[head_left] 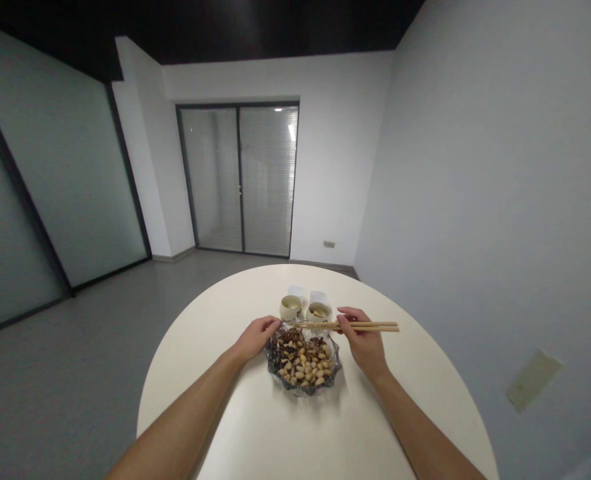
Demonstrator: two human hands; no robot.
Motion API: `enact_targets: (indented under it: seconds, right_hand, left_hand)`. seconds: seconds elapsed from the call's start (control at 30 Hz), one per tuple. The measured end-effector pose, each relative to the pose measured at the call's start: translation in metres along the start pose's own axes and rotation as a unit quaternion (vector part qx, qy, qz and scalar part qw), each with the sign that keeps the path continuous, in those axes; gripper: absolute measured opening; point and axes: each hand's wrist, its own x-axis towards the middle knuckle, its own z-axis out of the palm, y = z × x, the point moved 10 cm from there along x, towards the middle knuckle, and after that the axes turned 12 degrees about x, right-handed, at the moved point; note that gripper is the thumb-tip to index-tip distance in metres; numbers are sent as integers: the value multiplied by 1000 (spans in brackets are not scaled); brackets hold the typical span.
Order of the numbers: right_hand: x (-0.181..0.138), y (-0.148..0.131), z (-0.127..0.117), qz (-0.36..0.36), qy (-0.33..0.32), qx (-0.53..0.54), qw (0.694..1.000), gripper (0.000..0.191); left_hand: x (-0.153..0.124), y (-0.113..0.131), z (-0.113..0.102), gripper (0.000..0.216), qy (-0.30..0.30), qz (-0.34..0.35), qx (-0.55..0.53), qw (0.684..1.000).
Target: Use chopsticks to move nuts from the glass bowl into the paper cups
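Observation:
My right hand [366, 345] holds a pair of wooden chopsticks [383, 327], pinched between thumb and fingers. Their tips point left, over the back edge of a scalloped clear glass bowl [303, 391]. Pale pistachio-like nuts [311, 368] fill the bowl's near side, with darker, thin pieces [288, 339] toward the back and left. At the back left rim, my left hand [256, 339] grips the bowl with its fingers. Just behind the bowl stand two small cups: a left cup [290, 309] with no pieces visible, and a right cup [313, 319] with a few light pieces inside.
Two small white dishes [296, 291] sit behind the cups. Everything stands on a round cream table [200, 333]. A white wall [475, 200] runs along the right, and glass doors [240, 180] with blinds are at the far end.

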Motion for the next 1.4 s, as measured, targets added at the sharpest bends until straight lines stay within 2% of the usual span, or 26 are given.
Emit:
enact_targets:
  seconds: [0.23,1.4]
  right_hand:
    - [0,2,-4,2,23,17,1000,29]
    - [5,15,-9,-15,56,28,998,25]
  left_hand:
    - [-1,-1,1,47,-2,-2,-2,1000]
    - [-1,-1,1,45,-4,1,0,1000]
